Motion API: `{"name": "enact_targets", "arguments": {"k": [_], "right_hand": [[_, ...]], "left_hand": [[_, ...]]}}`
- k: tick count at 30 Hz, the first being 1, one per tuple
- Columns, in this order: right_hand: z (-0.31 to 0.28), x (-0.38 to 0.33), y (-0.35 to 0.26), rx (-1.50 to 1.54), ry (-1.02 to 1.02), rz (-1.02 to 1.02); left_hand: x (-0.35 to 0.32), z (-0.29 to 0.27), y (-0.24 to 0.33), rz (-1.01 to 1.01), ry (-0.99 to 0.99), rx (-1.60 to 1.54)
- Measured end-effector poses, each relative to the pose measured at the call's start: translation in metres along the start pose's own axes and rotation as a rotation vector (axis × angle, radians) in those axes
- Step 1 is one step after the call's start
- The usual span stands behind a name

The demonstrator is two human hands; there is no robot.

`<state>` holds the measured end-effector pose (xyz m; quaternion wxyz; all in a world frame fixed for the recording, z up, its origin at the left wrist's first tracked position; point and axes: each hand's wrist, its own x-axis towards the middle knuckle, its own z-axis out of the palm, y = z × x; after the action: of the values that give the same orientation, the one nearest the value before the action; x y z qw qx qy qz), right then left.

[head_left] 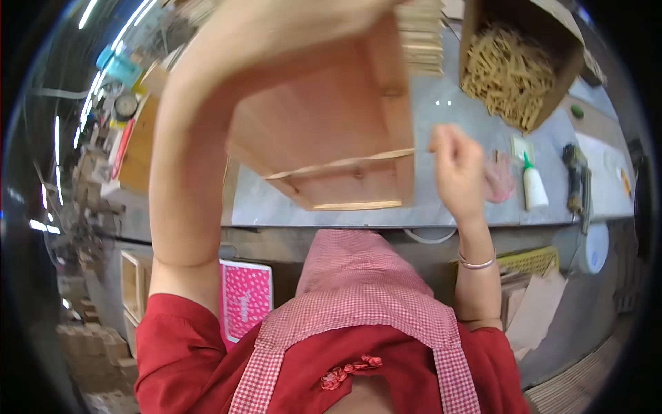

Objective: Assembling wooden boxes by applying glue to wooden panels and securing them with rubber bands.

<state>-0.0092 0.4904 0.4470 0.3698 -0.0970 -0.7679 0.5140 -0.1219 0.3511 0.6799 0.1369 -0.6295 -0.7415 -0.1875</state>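
A reddish-brown wooden box [324, 110], open towards me, stands tilted over the grey worktable. A thin pale wavy strip [338, 163] runs across it; whether it is a band or a wooden edge I cannot tell. My left arm, smeared by motion, arches over the box. Only the wrist end of my left hand [362, 12] shows at the top edge; its fingers are out of sight. Just right of the box, apart from it, my right hand [456, 162] is closed with thumb and fingers pinched together. What it holds, if anything, is too small to see.
A carton [562, 83] of tan loops stands at the far right, beside stacked wooden pieces [420, 38]. On the table's right lie a white glue bottle [534, 188], pink crumpled material [498, 178] and a dark power tool [574, 176]. A pink patterned box [246, 300] sits below the table.
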Motion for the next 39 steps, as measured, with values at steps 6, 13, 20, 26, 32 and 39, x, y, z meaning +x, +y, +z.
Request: {"name": "enact_targets", "arguments": {"k": [6, 13, 20, 26, 32, 39], "right_hand": [[0.021, 0.08, -0.115, 0.083, 0.224, -0.704], [0.018, 0.11, -0.116, -0.253, 0.28, -0.956], [0.045, 0.116, -0.129, -0.131, 0.606, -0.826], [0.066, 0.113, -0.13, -0.135, 0.681, -0.809], [0.055, 0.116, -0.127, -0.184, 0.713, -0.816], [0.061, 0.113, -0.13, -0.141, 0.683, -0.84]], "left_hand": [[-0.006, 0.012, -0.043, 0.449, 0.692, -0.254], [-0.146, -0.027, -0.1, 0.302, 1.218, -0.244], [-0.242, 0.089, -0.202, -0.704, 1.193, -0.761], [-0.234, 0.218, -0.262, -1.365, 0.337, -1.216], [-0.198, 0.227, -0.276, -1.235, 0.294, -1.668], [-0.209, 0.085, -0.276, -0.788, 0.642, -1.272]]}}
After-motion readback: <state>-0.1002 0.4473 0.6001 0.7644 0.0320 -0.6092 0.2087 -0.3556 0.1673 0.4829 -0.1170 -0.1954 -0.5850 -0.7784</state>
